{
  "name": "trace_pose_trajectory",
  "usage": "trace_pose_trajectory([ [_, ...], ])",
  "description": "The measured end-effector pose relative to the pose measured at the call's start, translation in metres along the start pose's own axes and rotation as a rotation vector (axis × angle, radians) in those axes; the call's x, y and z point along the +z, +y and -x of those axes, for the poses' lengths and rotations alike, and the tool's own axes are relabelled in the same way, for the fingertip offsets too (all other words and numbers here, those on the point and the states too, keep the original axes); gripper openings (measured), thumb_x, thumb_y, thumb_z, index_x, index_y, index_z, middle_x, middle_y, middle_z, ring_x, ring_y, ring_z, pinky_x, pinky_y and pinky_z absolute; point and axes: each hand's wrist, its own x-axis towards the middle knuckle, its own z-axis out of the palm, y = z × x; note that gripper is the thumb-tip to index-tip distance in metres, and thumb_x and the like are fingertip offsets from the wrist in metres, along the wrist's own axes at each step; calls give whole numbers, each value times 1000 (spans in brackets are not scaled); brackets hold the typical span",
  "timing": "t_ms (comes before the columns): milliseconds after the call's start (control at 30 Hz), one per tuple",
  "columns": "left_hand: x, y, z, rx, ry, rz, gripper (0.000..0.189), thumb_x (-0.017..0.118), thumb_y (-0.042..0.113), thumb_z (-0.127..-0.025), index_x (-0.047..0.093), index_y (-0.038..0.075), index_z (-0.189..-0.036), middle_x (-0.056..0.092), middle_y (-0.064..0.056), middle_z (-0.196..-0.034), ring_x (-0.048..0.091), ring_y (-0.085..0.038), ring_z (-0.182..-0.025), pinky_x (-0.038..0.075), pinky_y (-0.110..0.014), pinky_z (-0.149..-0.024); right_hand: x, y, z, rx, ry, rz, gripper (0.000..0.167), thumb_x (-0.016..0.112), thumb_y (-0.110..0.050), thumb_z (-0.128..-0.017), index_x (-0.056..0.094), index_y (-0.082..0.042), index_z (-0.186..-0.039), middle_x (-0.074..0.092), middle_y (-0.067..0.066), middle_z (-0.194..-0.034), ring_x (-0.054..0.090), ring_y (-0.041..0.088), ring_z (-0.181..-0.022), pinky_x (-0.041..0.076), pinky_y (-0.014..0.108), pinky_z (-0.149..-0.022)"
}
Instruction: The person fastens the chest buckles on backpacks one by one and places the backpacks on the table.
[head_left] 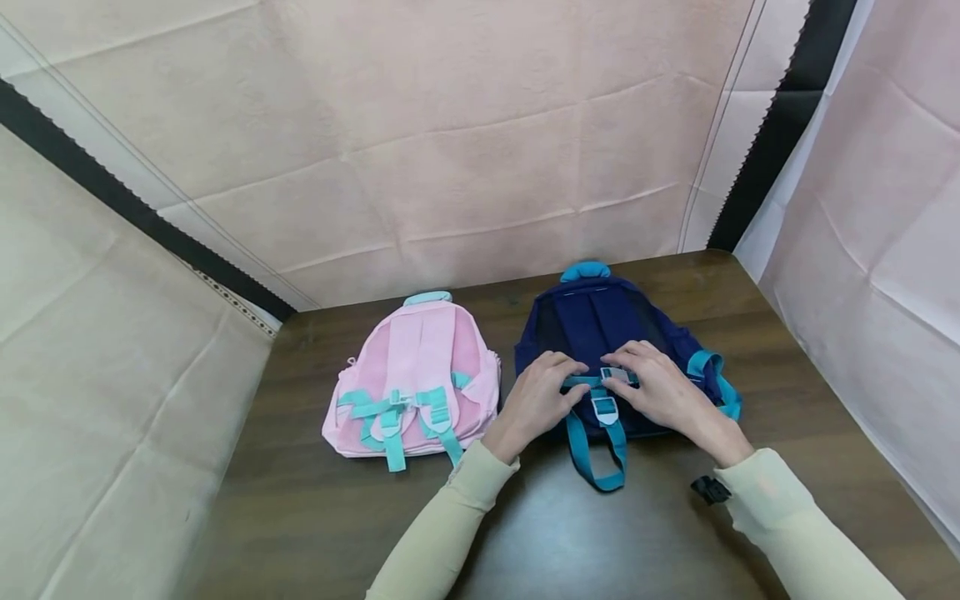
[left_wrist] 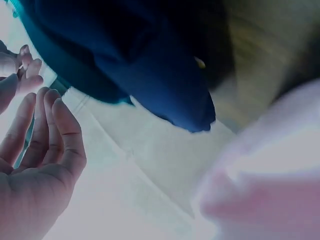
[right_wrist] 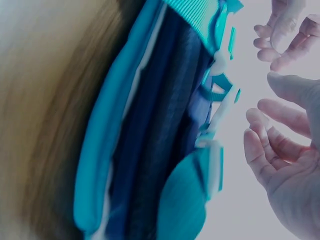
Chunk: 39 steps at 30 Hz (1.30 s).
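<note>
A navy backpack lies with its strap side up on the table. It has a bright blue top handle, and blue straps with light buckles cross its middle. Above the left part of these straps is my left hand, its fingers loosely bent. My right hand faces it over the right part, close to the strap adjuster. From the side, in the right wrist view, a gap shows between the relaxed right hand and the backpack's straps. Neither hand grips anything.
To the left lies a pink backpack with mint straps, also strap side up. Both bags rest on a dark brown wooden table. Pale creased cloth walls with black strips at the corners enclose the table's back and sides.
</note>
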Motion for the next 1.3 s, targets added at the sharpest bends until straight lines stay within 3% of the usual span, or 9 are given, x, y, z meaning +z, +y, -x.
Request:
trace_pose_trajectory([
  [433, -28, -10, 21, -54, 31, -34, 28, 82, 26, -100, 81, 11, -124, 81, -6, -118, 72, -21, -106, 64, -29, -92, 19, -23, -11, -121, 39, -40, 35, 83, -13, -97, 76, 2, -128, 74, 15, -118, 68, 33, -110, 62, 52, -91],
  [700, -47, -19, 32, -96, 45, -42, 27, 82, 23, -100, 81, 9, -123, 81, -8, -113, 69, -20, -95, 64, -29, -84, 30, -39, -19, -167, -13, -76, 35, 82, -14, -97, 76, 1, -129, 74, 14, -117, 66, 28, -108, 63, 49, -92],
  [967, -60, -33, 44, -102, 95, -55, 25, 83, 17, -97, 82, 6, -119, 82, -11, -116, 75, -27, -109, 65, -39, -98, 37, -51, -29, -181, -49, -86, 38, 83, -17, -98, 76, -2, -132, 75, 13, -121, 67, 24, -108, 64, 45, -93],
  [1100, -64, -42, 50, -112, 114, -42, 26, 85, 15, -95, 82, 5, -119, 82, -10, -114, 74, -28, -106, 65, -40, -93, 40, -54, -35, -194, -43, -113, 40, 84, -17, -97, 75, -2, -132, 76, 13, -119, 68, 25, -108, 64, 44, -91],
  [1300, -73, -54, 57, -180, 123, -8, 26, 86, 14, -95, 82, 4, -119, 81, -12, -114, 73, -29, -106, 65, -43, -94, 48, -55, -44, -213, -60, -156, 39, 84, -16, -96, 75, 2, -130, 76, 16, -117, 70, 30, -104, 64, 46, -87],
])
